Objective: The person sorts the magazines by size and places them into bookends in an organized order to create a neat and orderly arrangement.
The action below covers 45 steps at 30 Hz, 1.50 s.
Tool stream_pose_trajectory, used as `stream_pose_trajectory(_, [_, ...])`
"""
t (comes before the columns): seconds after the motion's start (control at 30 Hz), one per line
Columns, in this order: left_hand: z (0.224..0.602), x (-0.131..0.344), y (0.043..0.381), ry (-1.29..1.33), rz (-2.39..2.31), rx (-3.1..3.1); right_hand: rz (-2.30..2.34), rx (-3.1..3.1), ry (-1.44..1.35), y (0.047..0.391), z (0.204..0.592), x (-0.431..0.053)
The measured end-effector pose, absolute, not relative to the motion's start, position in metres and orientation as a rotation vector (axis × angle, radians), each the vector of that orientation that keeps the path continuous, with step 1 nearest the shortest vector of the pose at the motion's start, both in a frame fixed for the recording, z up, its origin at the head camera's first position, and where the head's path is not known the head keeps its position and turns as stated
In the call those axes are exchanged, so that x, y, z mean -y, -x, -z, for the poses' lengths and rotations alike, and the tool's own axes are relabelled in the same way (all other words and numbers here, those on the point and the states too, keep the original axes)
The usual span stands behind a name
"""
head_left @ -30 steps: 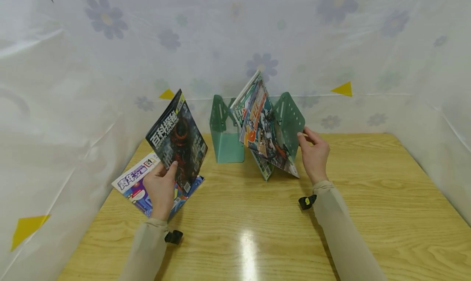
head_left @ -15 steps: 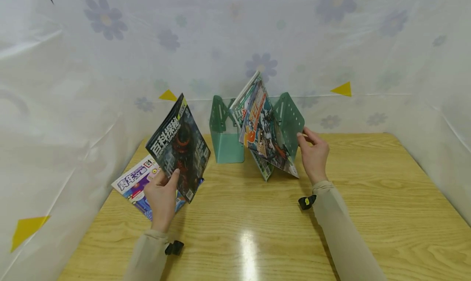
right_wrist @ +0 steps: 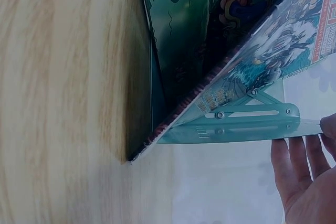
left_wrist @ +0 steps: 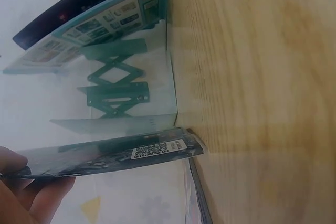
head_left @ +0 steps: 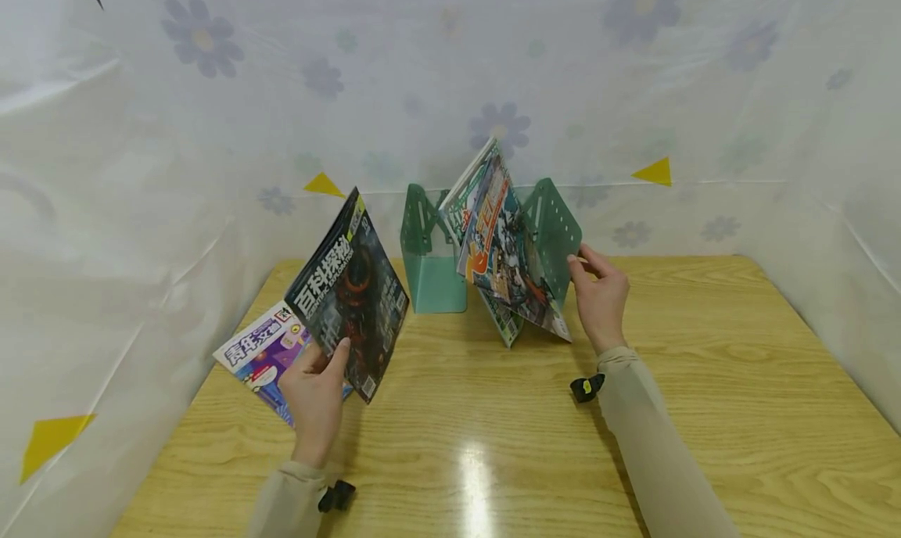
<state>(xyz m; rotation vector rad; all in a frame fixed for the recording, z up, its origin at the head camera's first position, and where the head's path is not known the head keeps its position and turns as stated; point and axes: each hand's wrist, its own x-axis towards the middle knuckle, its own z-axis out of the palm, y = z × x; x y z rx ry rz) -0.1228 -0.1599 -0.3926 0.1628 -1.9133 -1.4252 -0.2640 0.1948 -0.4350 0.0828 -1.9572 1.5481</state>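
In the head view my left hand (head_left: 313,397) grips a dark magazine (head_left: 355,303) by its left side, thumb on the front cover. The magazine is tilted, and in the left wrist view its lower corner is close to the table; contact is hard to tell. Under and behind it lies a white-and-purple magazine (head_left: 260,354), partly hidden. My right hand (head_left: 604,299) pinches the edge of the right panel of a green metal bookend (head_left: 439,284). Several magazines (head_left: 507,249) lean inside that bookend against its right side, the front one askew.
The wooden table (head_left: 669,428) carries everything. Behind and at both sides hangs a pale flowered sheet (head_left: 422,69) with yellow triangles. The bookend's crossed hinge bars (left_wrist: 115,77) show in the left wrist view.
My left hand has come nearer and slightly right, lowering the dark magazine, which covers more of the purple magazine's right side. My right hand and the bookend stay in place.
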Motion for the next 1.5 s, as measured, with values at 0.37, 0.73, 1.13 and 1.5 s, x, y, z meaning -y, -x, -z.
stream_pose_trajectory(0.37, [0.414, 0.162, 0.118, -0.157, 1.467, 1.921, -1.552, 1.965, -0.072, 0.263, 0.434, -0.194])
stream_pose_trajectory(0.73, [0.425, 0.161, 0.112, -0.081, 1.483, 1.848, -1.557, 1.960, -0.079, 0.263, 0.433, -0.194])
stream_pose_trajectory(1.13, [0.428, 0.156, 0.107, -0.025, 1.402, 1.881, -1.543, 1.957, -0.085, 0.264, 0.433, -0.194])
stream_pose_trajectory(1.5, [0.430, 0.154, 0.111, -0.021, 1.395, 1.866, -1.556, 1.936, -0.111, 0.265, 0.435, -0.196])
